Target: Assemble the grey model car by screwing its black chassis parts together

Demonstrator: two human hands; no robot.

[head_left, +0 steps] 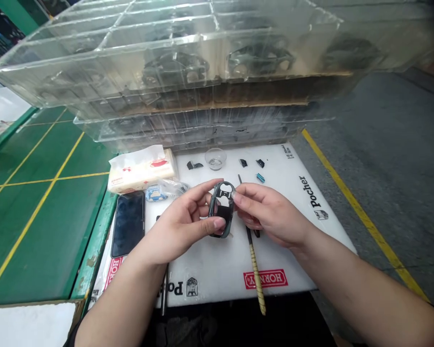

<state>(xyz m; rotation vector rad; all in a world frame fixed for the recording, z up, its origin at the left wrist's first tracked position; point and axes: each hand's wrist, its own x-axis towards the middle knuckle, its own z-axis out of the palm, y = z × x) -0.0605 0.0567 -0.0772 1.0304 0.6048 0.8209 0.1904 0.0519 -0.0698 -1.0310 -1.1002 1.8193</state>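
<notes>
Two hands are on one piece. My left hand [183,221] holds the small dark oval plastic shell [222,212] in a narrow pinch, with the thumb on its near end and the forefinger curled over its far end. My right hand [271,212] meets it from the other side, fingertips closed close together on the upper right rim.

Position: the shell is held clear above the white foam mat with red and black printed logos [217,270], directly between the two hands. Its long axis runs from its far end to its near end, tilted slightly, with the open face turned to me. Both hands are equally near. The left carries it and the right only touches the rim.

Containers: a stack of clear plastic compartment trays [94,72] stands at the far edge of the mat. Dark round parts [175,67] sit one to a compartment where I can see through the walls. A small clear round cup [215,158] stands on the mat beyond the shell, and I cannot tell its contents.

Other items noted: a thin stick with a spiral-wrapped tan handle [256,274] lies under my right hand, and I cannot tell whether they touch. A black phone [128,223] and a white tissue pack [141,169] lie to the left.
</notes>
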